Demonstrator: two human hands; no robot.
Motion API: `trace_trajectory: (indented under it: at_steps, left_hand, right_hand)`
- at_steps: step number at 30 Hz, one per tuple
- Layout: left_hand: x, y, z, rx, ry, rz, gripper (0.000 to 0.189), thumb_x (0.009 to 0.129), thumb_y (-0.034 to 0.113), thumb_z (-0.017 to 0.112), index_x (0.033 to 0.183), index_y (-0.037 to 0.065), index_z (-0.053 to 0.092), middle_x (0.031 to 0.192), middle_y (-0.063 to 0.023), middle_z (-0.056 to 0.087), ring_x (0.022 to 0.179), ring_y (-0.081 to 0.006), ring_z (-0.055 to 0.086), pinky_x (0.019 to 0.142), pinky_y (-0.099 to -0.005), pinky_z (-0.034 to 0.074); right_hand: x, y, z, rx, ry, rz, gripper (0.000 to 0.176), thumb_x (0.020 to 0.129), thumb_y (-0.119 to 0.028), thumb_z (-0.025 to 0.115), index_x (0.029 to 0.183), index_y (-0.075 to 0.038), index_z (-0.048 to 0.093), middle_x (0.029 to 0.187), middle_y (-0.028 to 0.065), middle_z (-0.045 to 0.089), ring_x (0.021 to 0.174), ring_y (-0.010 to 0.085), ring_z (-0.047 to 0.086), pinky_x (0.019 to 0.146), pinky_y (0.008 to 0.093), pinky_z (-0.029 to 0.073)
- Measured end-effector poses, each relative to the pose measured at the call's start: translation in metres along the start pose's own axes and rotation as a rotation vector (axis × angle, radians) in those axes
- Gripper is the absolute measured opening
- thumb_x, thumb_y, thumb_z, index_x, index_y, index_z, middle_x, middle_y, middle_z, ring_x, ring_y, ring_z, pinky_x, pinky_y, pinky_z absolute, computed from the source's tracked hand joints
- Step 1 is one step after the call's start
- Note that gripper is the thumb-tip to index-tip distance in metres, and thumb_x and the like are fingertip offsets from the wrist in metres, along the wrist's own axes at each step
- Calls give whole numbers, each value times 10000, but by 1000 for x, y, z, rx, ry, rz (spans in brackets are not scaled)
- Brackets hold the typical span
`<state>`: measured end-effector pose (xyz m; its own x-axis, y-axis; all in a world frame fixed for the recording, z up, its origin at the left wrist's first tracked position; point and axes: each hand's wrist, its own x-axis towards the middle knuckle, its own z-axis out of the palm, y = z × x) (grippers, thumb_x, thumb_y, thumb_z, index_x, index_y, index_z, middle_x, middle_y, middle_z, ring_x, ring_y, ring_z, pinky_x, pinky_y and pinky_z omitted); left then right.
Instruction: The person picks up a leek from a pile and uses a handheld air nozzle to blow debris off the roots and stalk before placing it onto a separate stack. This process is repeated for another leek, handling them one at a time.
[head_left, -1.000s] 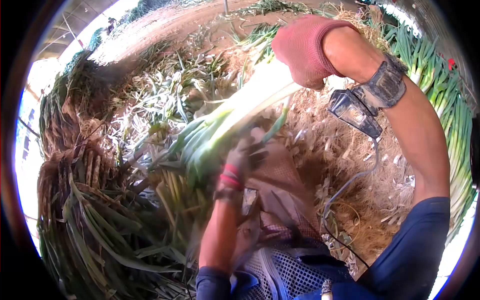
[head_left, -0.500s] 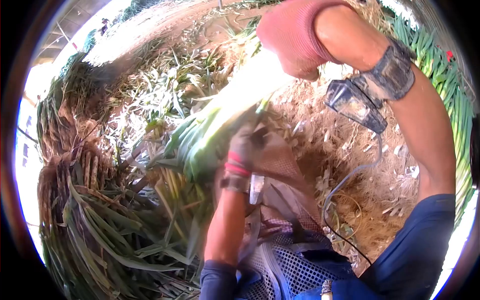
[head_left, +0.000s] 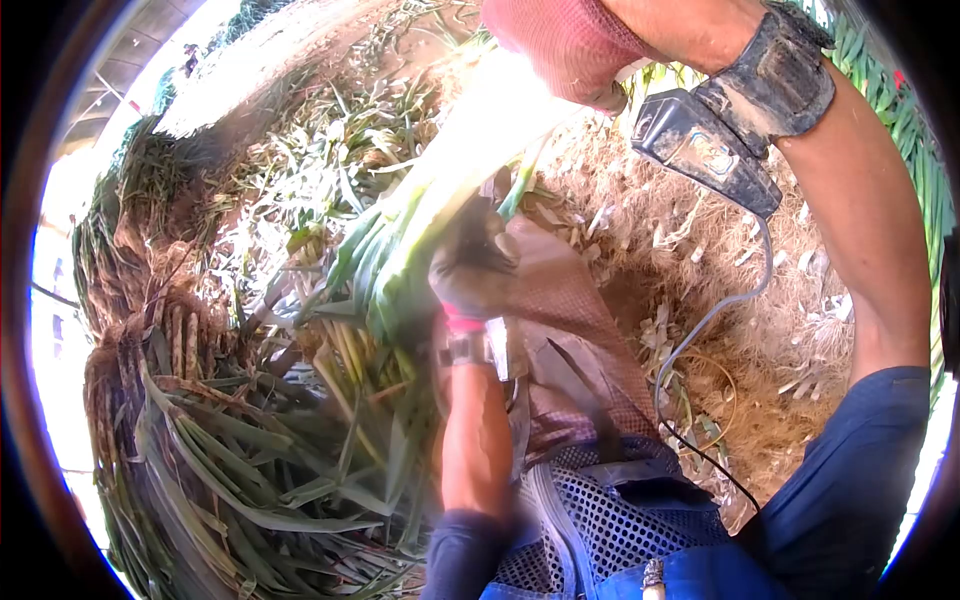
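Observation:
A bunch of green onions (head_left: 400,225) slants across the middle of the view, its leaves hanging down to the left and its upper part washed out by bright light. High up, my right hand (head_left: 572,50) in a reddish knit glove is closed at the upper end of the bunch, with its fingers curled. My left hand (head_left: 475,262), in a dark, dirty glove, is closed against the lower right side of the leaves. Its fingers are blurred and partly in shade. A black device (head_left: 705,150) with a grey cable is strapped to my right forearm.
Piled green onions (head_left: 230,440) with long leaves lie on the left. Cut leaves (head_left: 340,170) litter the ground ahead. Root ends (head_left: 690,240) form a heap on the right, and more green onions (head_left: 900,150) stand behind. The cable (head_left: 690,345) loops beside my right leg.
My right hand has shifted up and slightly left in the view. My left hand has moved a little left and up along the leaves. The bunch stays between them.

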<state>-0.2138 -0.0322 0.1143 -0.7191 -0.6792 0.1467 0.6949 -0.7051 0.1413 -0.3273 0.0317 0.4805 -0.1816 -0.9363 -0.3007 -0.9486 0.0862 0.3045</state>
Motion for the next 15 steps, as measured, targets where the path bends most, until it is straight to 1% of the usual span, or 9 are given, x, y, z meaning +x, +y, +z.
trace_trajectory:
  at_steps: [4,6,7,9,10,11,13,14,15]
  left_hand:
    - [1,2,-4,-35,172,25,378,983,278,680,1319,105,698,1096,-27,732,942,-148,659,800,-321,586]
    - [6,10,-25,233,219,-51,309,994,238,653,1250,73,703,1020,-52,738,839,-155,662,710,-309,566]
    - [9,14,-37,366,240,-88,277,1000,218,640,1216,57,705,982,-65,741,787,-159,663,665,-303,556]
    - [12,17,-59,632,283,-162,227,1011,177,613,1148,25,710,907,-90,748,683,-167,666,574,-290,535]
    - [-1,4,-70,909,498,-188,172,1003,203,639,960,70,740,693,-25,664,517,-139,560,470,-291,451]
    - [-6,15,-123,752,430,-376,190,971,237,704,903,70,762,708,-14,664,564,-118,589,505,-300,466]
    - [-40,7,-104,1532,445,-366,229,930,232,748,964,8,782,749,-22,693,606,-110,621,542,-304,501]
    - [-51,16,-84,1532,445,-365,229,930,232,748,964,8,782,749,-22,693,606,-110,621,542,-304,501]
    - [-60,33,-60,1598,452,-482,247,915,213,752,996,-18,785,772,-32,706,627,-115,639,560,-307,517]
  right_hand:
    - [0,-9,0,7,-26,27,362,564,-72,832,926,-71,819,919,150,776,735,250,676,629,407,535]
    - [0,-31,0,-82,-38,294,341,595,-64,821,936,-61,816,890,146,765,718,234,665,624,391,530]
    - [-2,-26,-2,-84,-37,295,341,595,-64,821,936,-61,816,890,146,765,718,234,665,624,391,530]
    - [-8,-10,-4,40,-48,97,324,633,-46,799,957,-45,809,874,134,756,702,236,654,616,380,527]
    - [-8,-6,-3,39,-47,98,324,633,-46,799,957,-45,809,874,134,756,702,236,654,616,380,527]
    - [-8,-2,-3,61,-17,53,326,644,-45,793,969,-37,805,881,128,755,701,241,653,616,379,529]
    - [-5,-1,-5,82,15,9,327,656,-43,787,982,-30,801,888,122,754,701,245,652,616,378,530]
    - [-1,-4,-9,28,-18,27,345,646,-45,790,991,-31,799,905,128,756,714,255,660,623,388,535]
    - [3,-6,-11,-25,-52,43,363,637,-46,793,999,-32,798,922,135,758,727,266,669,630,397,540]
